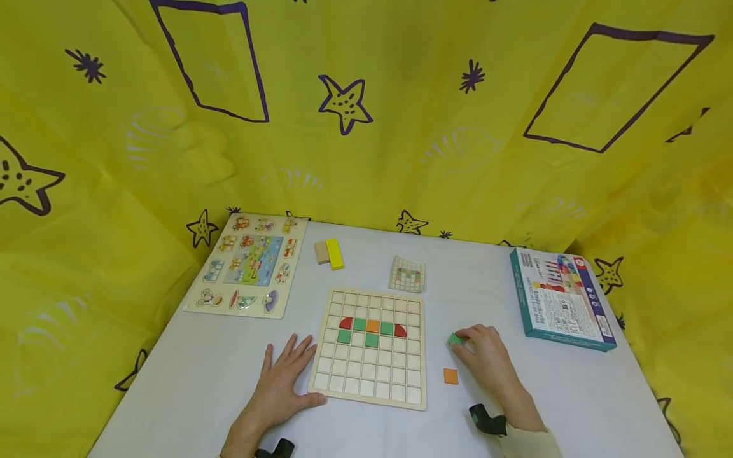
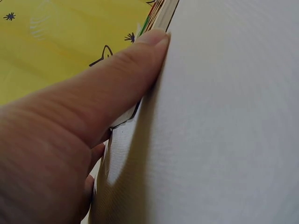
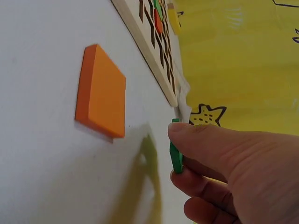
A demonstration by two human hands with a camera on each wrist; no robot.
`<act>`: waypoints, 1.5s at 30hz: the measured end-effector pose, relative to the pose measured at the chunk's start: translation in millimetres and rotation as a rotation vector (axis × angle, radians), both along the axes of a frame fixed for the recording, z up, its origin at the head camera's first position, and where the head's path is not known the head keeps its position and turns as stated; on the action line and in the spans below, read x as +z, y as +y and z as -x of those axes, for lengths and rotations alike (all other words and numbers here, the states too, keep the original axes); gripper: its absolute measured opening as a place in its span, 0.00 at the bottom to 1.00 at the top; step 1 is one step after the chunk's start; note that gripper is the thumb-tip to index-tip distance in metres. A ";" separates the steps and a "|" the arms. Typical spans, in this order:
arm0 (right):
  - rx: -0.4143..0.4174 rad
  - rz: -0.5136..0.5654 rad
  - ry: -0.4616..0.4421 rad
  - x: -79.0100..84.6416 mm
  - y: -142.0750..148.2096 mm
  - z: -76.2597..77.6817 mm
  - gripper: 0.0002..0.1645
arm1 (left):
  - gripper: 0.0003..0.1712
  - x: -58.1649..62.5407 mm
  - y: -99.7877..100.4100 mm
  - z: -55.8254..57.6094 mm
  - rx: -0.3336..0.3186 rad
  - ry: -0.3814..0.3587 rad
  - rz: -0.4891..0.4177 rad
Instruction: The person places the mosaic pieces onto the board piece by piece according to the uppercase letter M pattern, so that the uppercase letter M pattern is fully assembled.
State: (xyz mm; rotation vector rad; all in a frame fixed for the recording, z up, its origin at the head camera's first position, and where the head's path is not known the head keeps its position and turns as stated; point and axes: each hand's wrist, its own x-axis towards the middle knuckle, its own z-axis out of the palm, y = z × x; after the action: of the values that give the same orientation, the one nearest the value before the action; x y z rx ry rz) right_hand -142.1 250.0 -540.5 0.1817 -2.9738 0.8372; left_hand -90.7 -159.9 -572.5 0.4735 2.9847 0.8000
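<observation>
My right hand (image 1: 487, 357) pinches a green square tile (image 3: 175, 151) between thumb and fingertips, just above the table to the right of the board. An orange square tile (image 1: 450, 376) lies on the table close below that hand. The wooden grid board (image 1: 368, 397) holds a row of red, green and orange tiles, with two green tiles under it. At the board's lower left corner, my left hand (image 1: 280, 388) rests with its fingers spread. Its thumb (image 2: 135, 58) touches the board's edge.
Behind the board lies a small pattern card (image 1: 408, 275). A yellow block (image 1: 335, 254) and a plain wooden block (image 1: 322, 252) sit at the back. A picture puzzle board (image 1: 290, 280) is at the left, a teal box (image 1: 564, 298) at the right. Yellow curtains surround the table.
</observation>
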 end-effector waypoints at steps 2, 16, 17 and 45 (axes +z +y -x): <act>0.011 0.000 0.004 0.5 -7.4 1.1 0.15 | 0.59 -0.4 0.1 -0.1 0.002 -0.003 -0.001; 0.141 0.006 0.067 2.9 -50.3 12.1 0.13 | 0.59 -0.9 0.2 -0.3 -0.003 -0.002 -0.014; 0.148 0.005 0.069 3.0 -52.8 12.5 0.12 | 0.59 -0.9 0.1 -0.4 -0.003 -0.001 -0.014; 0.272 -0.006 0.068 1.3 -86.7 10.2 0.12 | 0.60 -3.0 -0.4 0.1 0.012 0.024 -0.005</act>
State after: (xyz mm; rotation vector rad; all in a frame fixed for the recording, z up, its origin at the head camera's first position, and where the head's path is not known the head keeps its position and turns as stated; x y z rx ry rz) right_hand -152.3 163.3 -539.2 0.6139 -2.9280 0.8267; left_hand -90.8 -160.2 -575.5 0.4700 3.0108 0.8091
